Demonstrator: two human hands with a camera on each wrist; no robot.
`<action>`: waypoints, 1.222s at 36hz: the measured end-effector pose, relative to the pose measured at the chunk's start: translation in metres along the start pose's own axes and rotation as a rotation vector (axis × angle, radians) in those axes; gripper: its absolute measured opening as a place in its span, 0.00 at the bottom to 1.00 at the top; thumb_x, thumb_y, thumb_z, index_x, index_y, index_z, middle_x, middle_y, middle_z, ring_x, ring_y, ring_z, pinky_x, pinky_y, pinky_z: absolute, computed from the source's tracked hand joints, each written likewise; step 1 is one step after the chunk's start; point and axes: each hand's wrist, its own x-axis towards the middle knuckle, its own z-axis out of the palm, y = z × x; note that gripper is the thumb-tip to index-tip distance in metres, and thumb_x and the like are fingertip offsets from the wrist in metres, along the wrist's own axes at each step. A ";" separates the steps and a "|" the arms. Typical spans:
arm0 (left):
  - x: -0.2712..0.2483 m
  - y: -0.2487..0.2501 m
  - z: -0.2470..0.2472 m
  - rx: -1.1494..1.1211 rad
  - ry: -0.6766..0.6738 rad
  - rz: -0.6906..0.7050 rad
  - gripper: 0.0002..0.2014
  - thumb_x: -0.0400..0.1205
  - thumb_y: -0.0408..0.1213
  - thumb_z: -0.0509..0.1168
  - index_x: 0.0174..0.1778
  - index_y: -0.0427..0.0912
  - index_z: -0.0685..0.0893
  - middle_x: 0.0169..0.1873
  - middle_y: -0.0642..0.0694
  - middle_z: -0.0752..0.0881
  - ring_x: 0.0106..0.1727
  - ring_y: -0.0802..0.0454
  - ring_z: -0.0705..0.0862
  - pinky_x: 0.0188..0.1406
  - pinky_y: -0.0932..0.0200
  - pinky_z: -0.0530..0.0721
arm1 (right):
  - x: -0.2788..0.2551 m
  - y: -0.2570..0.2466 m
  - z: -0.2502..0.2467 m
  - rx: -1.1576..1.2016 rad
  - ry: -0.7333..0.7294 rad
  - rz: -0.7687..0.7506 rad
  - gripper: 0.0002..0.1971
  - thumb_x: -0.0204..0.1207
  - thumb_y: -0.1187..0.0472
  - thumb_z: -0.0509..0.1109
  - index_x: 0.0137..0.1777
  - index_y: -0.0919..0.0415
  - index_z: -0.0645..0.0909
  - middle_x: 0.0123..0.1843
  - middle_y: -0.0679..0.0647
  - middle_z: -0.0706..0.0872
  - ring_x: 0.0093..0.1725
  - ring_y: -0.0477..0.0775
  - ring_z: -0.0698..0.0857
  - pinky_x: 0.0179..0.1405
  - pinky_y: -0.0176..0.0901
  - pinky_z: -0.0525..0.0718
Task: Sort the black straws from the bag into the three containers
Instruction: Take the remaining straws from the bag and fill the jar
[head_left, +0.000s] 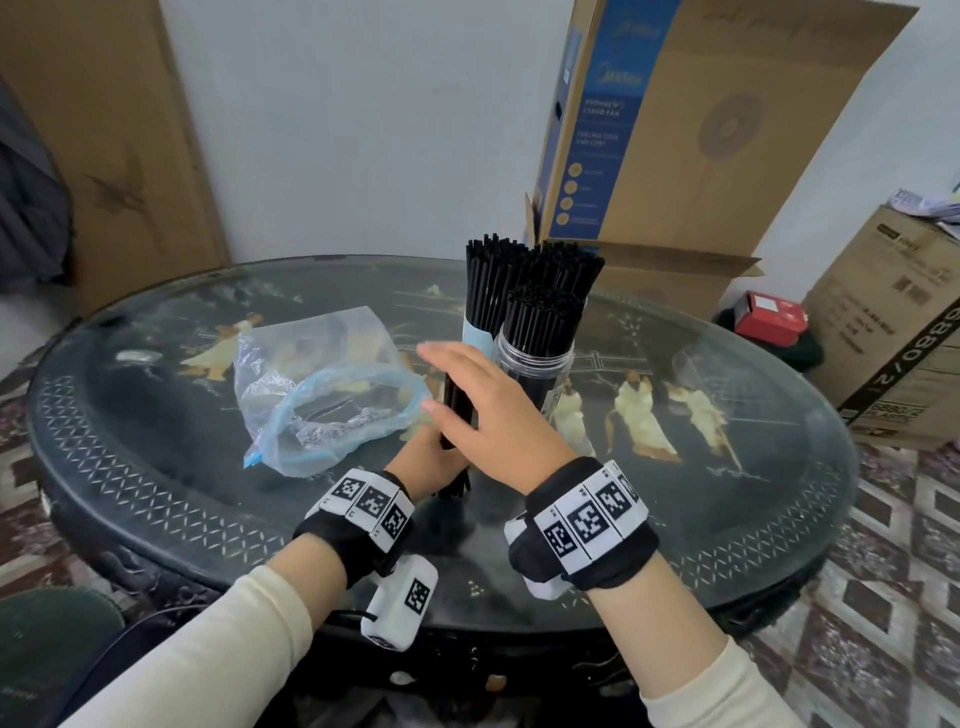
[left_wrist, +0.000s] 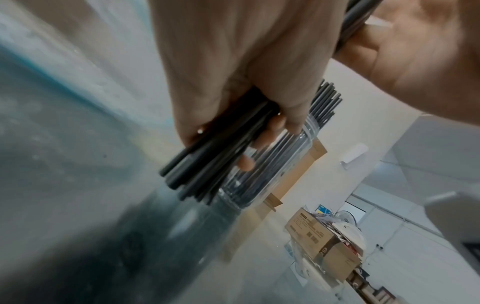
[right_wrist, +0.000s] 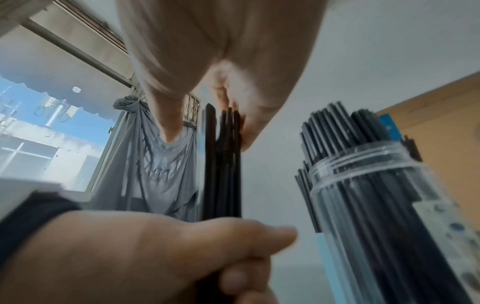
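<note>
dark table (head_left: 156, 467); left hand (head_left: 426, 462) clutching straws (head_left: 457, 410); right hand (head_left: 488, 410) flat, fingers straight

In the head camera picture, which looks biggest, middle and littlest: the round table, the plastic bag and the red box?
1. The round dark glass-topped table fills the most picture.
2. The crumpled clear plastic bag with the blue zip edge.
3. The small red cardboard box looks littlest, but it sits farther from the camera, so it may really be bigger than it seems.
</note>
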 end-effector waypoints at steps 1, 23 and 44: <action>0.000 -0.002 -0.003 0.064 0.001 0.076 0.26 0.81 0.23 0.63 0.76 0.32 0.67 0.64 0.41 0.79 0.44 0.71 0.75 0.46 0.78 0.75 | -0.001 -0.002 -0.003 0.036 0.000 0.026 0.32 0.82 0.58 0.68 0.83 0.59 0.61 0.81 0.51 0.66 0.78 0.45 0.67 0.80 0.39 0.63; -0.011 0.051 0.002 -0.059 -0.218 0.513 0.44 0.63 0.39 0.84 0.71 0.55 0.66 0.57 0.51 0.81 0.60 0.58 0.82 0.61 0.58 0.80 | -0.013 -0.009 -0.096 0.285 -0.009 0.213 0.03 0.75 0.69 0.73 0.41 0.64 0.84 0.35 0.56 0.83 0.25 0.56 0.82 0.20 0.41 0.81; 0.084 0.054 0.012 0.011 -0.066 0.382 0.38 0.62 0.36 0.84 0.65 0.50 0.73 0.55 0.61 0.84 0.51 0.80 0.81 0.44 0.85 0.75 | 0.056 0.036 -0.164 0.082 0.139 0.328 0.08 0.78 0.62 0.70 0.40 0.66 0.80 0.14 0.46 0.75 0.16 0.50 0.73 0.21 0.36 0.77</action>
